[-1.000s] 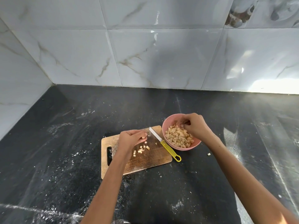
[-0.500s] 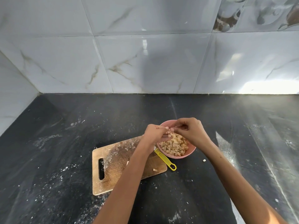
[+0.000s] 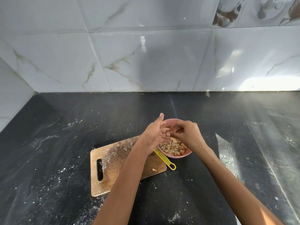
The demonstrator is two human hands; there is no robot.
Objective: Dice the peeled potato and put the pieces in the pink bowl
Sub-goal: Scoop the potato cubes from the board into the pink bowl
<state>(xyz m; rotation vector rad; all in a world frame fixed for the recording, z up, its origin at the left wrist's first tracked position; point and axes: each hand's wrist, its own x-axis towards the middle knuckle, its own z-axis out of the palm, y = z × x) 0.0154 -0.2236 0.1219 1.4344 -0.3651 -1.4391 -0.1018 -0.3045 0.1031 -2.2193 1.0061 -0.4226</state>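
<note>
Grip unclear: left hand (image 3: 153, 135) spread, right hand (image 3: 186, 134) curled, fingertips hidden, over half-covered pink bowl (image 3: 178, 155).

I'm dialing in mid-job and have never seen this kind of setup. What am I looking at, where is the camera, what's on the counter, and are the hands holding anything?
There is no machine here: a person works with two bare hands, and the single camera sits on their head, looking forward and down.

On the dark counter lies a wooden cutting board with one stray potato piece near its right edge. A knife with a yellow handle lies between the board and the pink bowl, which holds diced potato.

Both hands meet above the bowl. The left hand is open, palm turned toward the right. The right hand has curled fingers picking at the left hand's fingers, probably brushing off stuck bits; I cannot tell whether it pinches anything.
</note>
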